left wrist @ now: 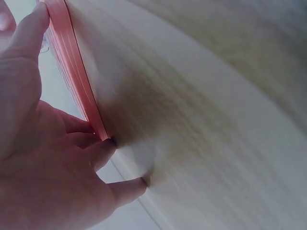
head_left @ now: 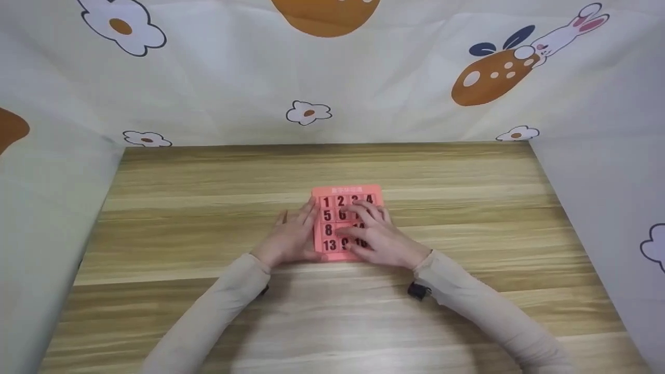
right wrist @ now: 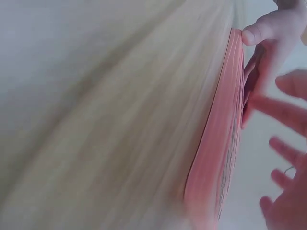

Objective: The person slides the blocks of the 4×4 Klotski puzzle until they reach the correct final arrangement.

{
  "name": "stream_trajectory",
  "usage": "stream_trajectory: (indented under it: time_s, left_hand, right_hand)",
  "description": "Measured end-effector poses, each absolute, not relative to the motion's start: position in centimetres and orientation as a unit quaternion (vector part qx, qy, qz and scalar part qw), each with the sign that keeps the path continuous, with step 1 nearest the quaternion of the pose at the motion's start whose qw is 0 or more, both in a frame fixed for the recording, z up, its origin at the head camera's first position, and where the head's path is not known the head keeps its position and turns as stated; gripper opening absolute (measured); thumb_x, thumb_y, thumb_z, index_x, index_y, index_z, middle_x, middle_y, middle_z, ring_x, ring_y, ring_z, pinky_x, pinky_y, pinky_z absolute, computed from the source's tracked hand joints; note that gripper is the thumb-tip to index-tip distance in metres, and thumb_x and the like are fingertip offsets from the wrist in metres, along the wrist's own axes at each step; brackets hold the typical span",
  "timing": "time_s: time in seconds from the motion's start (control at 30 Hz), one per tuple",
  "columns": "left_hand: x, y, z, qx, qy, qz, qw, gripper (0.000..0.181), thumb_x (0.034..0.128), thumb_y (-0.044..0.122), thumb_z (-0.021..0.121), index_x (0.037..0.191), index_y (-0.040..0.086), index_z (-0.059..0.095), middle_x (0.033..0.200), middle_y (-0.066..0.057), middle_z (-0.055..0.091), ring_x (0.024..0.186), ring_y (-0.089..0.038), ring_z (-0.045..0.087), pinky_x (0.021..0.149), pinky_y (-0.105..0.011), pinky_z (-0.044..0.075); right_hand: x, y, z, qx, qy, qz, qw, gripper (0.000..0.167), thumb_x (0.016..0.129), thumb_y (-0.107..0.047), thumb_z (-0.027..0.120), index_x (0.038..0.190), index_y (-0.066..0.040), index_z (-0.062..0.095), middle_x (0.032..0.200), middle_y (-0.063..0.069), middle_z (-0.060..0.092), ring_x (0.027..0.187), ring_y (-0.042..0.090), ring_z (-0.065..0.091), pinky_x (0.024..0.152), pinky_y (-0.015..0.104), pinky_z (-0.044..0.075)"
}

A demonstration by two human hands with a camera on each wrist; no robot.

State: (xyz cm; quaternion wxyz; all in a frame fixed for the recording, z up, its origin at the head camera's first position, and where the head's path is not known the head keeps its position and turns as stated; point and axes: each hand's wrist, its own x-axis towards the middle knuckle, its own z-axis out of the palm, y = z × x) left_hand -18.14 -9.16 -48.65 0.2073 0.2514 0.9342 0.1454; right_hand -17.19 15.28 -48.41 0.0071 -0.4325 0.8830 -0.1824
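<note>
From above, I can see the pink number puzzle [head_left: 331, 223] lying flat near the middle of the wooden table [head_left: 208, 218], its 1, 5, 8 and 13 readable down the left column while several others are partly covered. The left hand [head_left: 296, 236] lies along the puzzle's left side, fingers fairly straight, thumb at the near corner; the right hand [head_left: 384, 239] spreads its fingers, slightly bent, over the tiles on the right, gripping nothing that I can make out. The left wrist view adds what the head view hides: the puzzle's layered side wall, the left thumb touching one end, and a finger set apart with its tip on the wood. The right wrist view shows the right fingers fanned and partly blurred above the numbered face, though whether one touches a tile I can't tell. The puzzle sits well apart from the table's far edge, which meets a patterned cloth [head_left: 218, 78], and from both slanting side edges. Wood grain runs on widely left and right of it, while on the near side the two sleeved forearms flank a broad stretch of tabletop.
</note>
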Motion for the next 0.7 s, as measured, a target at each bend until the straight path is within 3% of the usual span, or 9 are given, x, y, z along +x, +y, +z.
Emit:
stream_trajectory:
  time_s: [0.07, 0.17, 0.4, 0.6, 0.7]
  left_hand:
    - [-18.1, -9.2, -48.6, 0.251, 0.935, 0.143, 0.208, 0.12, 0.0759, 0.063, 0.069, 0.154, 0.002, 0.002, 0.159, -0.012, -0.009, 0.146, -0.026, 0.003, 0.113, -0.059, 0.005]
    - [-18.1, -9.3, -48.6, 0.25, 0.935, 0.139, 0.208, 0.12, 0.0755, 0.065, 0.068, 0.154, 0.003, 0.001, 0.159, -0.011, -0.01, 0.146, -0.025, 0.003, 0.113, -0.059, 0.005]
    - [-18.2, -9.3, -48.5, 0.25, 0.934, 0.143, 0.211, 0.12, 0.0752, 0.063, 0.068, 0.153, 0.002, 0.0, 0.158, -0.012, -0.011, 0.146, -0.026, 0.002, 0.113, -0.058, 0.003]
    - [-18.2, -9.3, -48.5, 0.253, 0.932, 0.143, 0.216, 0.12, 0.0761, 0.063, 0.068, 0.153, 0.001, -0.001, 0.158, -0.012, -0.012, 0.146, -0.024, -0.002, 0.112, -0.058, 0.003]
    - [-18.3, -9.2, -48.6, 0.255, 0.93, 0.145, 0.219, 0.12, 0.0762, 0.064, 0.068, 0.153, 0.001, -0.001, 0.158, -0.012, -0.013, 0.145, -0.023, -0.004, 0.112, -0.059, 0.003]
  right_hand:
    - [-17.3, 14.8, -48.4, -0.429, 0.889, -0.157, 0.022, 0.042, 0.095, -0.035, 0.058, 0.134, -0.021, 0.06, 0.152, 0.017, 0.028, 0.139, 0.042, 0.019, 0.108, 0.066, 0.014]
    - [-17.4, 14.4, -48.3, -0.426, 0.894, -0.131, 0.04, 0.044, 0.097, -0.04, 0.054, 0.137, -0.024, 0.057, 0.155, 0.015, 0.024, 0.141, 0.042, 0.015, 0.109, 0.066, 0.011]
    - [-17.4, 15.7, -48.1, -0.387, 0.909, -0.157, -0.014, 0.021, 0.09, -0.028, 0.065, 0.107, -0.018, 0.074, 0.149, 0.014, 0.036, 0.139, 0.039, 0.021, 0.103, 0.066, 0.021]
    - [-16.9, 15.9, -48.2, -0.461, 0.875, -0.148, 0.014, 0.037, 0.092, -0.035, 0.061, 0.128, -0.026, 0.065, 0.153, 0.016, 0.027, 0.139, 0.044, 0.018, 0.104, 0.071, 0.017]
    - [-16.7, 15.5, -48.3, -0.464, 0.876, -0.131, 0.028, 0.038, 0.093, -0.038, 0.059, 0.13, -0.03, 0.063, 0.155, 0.013, 0.026, 0.14, 0.043, 0.016, 0.106, 0.069, 0.015]
